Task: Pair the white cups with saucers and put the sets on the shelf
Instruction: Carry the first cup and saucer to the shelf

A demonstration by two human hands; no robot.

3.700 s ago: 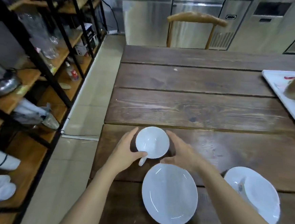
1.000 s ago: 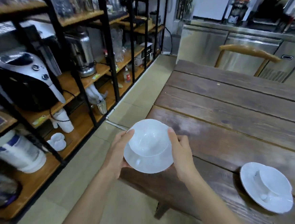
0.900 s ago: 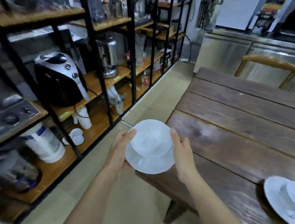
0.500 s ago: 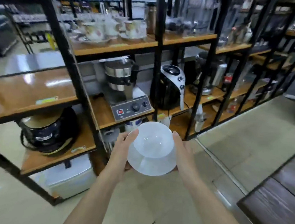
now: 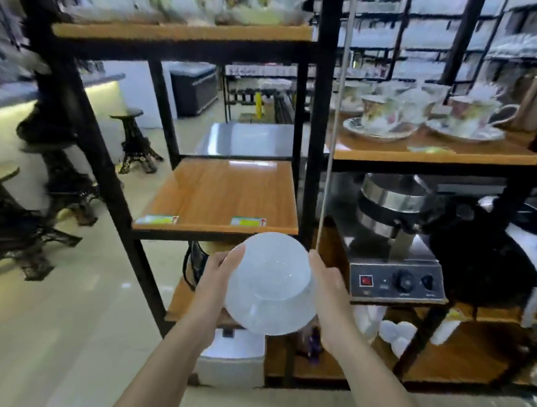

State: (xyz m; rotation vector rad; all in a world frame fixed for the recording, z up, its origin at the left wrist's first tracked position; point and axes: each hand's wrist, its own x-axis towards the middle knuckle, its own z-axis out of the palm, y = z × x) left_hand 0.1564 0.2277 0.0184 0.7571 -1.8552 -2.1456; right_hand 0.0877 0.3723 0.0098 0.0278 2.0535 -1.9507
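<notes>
A white cup [image 5: 270,263] sits on a white saucer [image 5: 274,316], and I carry the pair in front of me. My left hand [image 5: 218,276] grips the set's left edge and my right hand [image 5: 329,291] grips its right edge. The set hangs just below and in front of a bare wooden shelf board [image 5: 222,196] of a black metal rack. The image is blurred, so the cup's handle cannot be made out.
A black upright post [image 5: 319,136] stands right of the bare board. Flowered cups on saucers [image 5: 383,119] fill the shelf to the right. A steel appliance with knobs [image 5: 392,245] sits below them. Black stools [image 5: 34,185] stand on the floor at left.
I have turned away from the table and come close to the rack, carrying the cup and saucer with both hands. The bare shelf board is now directly ahead.
</notes>
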